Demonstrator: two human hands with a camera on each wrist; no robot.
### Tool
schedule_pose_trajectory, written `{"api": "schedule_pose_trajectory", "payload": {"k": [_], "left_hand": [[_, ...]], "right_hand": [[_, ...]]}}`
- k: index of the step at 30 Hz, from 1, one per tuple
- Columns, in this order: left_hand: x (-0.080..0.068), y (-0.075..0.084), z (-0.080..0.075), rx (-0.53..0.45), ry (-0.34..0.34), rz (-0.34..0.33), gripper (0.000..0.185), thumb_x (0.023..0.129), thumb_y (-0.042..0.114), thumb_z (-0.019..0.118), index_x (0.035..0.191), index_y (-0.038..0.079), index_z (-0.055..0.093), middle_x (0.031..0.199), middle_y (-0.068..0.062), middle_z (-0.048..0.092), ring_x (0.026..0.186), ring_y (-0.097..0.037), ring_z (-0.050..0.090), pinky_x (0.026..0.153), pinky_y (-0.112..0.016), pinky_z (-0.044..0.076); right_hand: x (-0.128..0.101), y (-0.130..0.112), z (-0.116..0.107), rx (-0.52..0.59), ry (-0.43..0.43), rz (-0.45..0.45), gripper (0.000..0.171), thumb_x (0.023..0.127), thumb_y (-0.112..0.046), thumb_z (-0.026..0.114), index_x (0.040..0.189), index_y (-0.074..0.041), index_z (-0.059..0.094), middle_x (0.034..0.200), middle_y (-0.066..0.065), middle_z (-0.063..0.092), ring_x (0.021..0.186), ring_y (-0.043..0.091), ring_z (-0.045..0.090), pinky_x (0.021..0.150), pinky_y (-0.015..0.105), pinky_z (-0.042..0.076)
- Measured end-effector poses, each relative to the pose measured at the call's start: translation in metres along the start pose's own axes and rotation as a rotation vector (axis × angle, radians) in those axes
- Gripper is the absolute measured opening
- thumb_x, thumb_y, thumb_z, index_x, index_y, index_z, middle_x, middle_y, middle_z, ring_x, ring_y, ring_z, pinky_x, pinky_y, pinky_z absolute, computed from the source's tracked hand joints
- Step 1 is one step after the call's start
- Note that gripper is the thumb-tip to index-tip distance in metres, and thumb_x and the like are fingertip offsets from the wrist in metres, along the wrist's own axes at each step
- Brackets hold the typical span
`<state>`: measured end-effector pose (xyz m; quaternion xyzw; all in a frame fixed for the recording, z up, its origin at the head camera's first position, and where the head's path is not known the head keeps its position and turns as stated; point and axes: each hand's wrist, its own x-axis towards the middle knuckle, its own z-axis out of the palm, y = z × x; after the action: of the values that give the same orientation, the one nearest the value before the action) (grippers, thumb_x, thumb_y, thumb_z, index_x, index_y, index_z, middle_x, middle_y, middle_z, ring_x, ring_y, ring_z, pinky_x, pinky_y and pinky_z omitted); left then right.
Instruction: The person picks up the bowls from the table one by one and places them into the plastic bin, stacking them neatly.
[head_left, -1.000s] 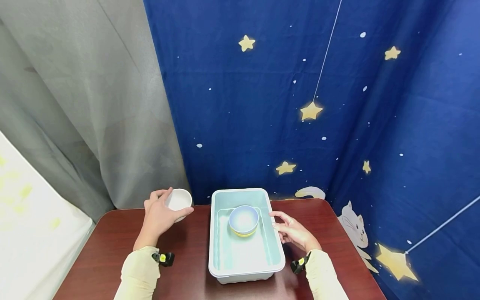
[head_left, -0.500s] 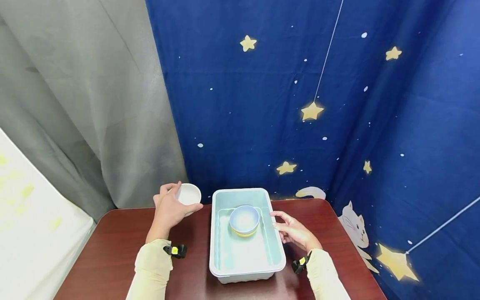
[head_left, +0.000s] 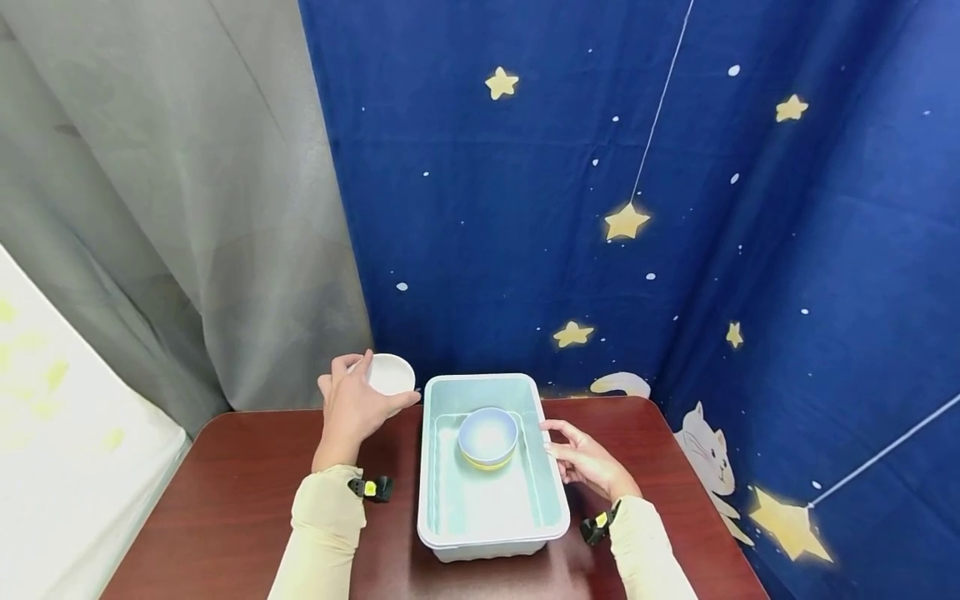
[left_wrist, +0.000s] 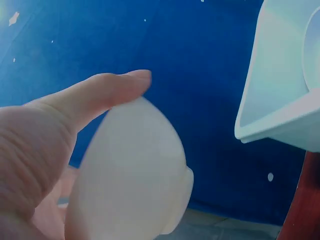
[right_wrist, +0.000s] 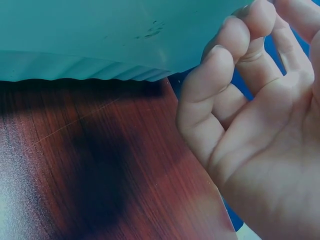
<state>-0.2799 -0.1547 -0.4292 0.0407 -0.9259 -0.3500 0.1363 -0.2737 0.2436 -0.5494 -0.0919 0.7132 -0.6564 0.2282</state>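
The left hand [head_left: 358,408] grasps a small white bowl [head_left: 391,374], thumb [left_wrist: 100,95] laid over its side, and holds it in the air just left of the far corner of the pale green tub [head_left: 552,492]. Only the left wrist view shows the outside of the bowl [left_wrist: 132,175]: plain, smooth, rounded, with a low foot ring, tilted on its side. The right hand [head_left: 587,461] lies against the right rim of the tub. The right wrist view shows its fingers [right_wrist: 220,75] loosely bent and touching the tub wall [right_wrist: 100,35]; the head view hides this contact. Inside the tub, left of these fingers, sits a blue bowl [head_left: 487,434] on a yellow one. All stands on a dark red table [head_left: 210,492].
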Motion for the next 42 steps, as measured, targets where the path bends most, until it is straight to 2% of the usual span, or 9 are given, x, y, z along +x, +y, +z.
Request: {"api": "schedule_pose_trajectory", "payload": {"k": [12,19,28,36,42], "left_hand": [[0.005,0.012,0.011,-0.054,-0.016,0.020,0.118,0.065,0.068,0.086,0.156,0.008,0.040,0.149,-0.017,0.039,0.124,-0.039,0.030,0.099,-0.053,0.039],[0.008,0.027,0.014,-0.107,-0.042,0.005,0.116,0.067,0.063,0.088,0.158,0.010,0.039,0.151,-0.014,0.037,0.129,-0.038,0.028,0.103,-0.053,0.039],[0.004,0.043,0.037,-0.219,-0.047,-0.061,0.116,0.065,0.056,0.091,0.160,0.018,0.036,0.156,-0.008,0.032,0.134,-0.034,0.025,0.107,-0.054,0.041],[-0.001,0.054,0.051,-0.259,-0.048,-0.073,0.118,0.065,0.051,0.093,0.161,0.019,0.033,0.157,-0.007,0.031,0.135,-0.034,0.025,0.108,-0.054,0.042],[0.000,0.062,0.064,-0.283,-0.051,-0.046,0.114,0.063,0.053,0.093,0.158,0.020,0.040,0.154,-0.005,0.035,0.135,-0.031,0.027,0.108,-0.054,0.041]], "right_hand": [[0.002,0.003,0.001,0.012,0.025,0.016,0.056,0.101,-0.027,0.065,0.150,-0.019,0.040,0.064,-0.005,0.053,0.060,0.015,0.048,0.064,0.031,0.047],[0.004,0.003,0.000,0.006,0.014,0.010,0.056,0.101,-0.027,0.065,0.150,-0.016,0.039,0.065,-0.005,0.054,0.061,0.015,0.049,0.065,0.032,0.047],[0.003,0.005,-0.001,0.030,0.025,-0.004,0.055,0.101,-0.024,0.064,0.151,-0.015,0.042,0.062,-0.005,0.054,0.057,0.013,0.050,0.058,0.027,0.043],[0.003,0.004,0.000,0.039,0.015,-0.015,0.054,0.102,-0.024,0.063,0.150,-0.015,0.041,0.062,-0.006,0.053,0.058,0.012,0.049,0.058,0.026,0.043],[0.002,0.005,-0.001,0.042,0.024,-0.018,0.054,0.102,-0.023,0.063,0.151,-0.014,0.041,0.061,-0.006,0.053,0.058,0.012,0.049,0.060,0.028,0.044]]}}
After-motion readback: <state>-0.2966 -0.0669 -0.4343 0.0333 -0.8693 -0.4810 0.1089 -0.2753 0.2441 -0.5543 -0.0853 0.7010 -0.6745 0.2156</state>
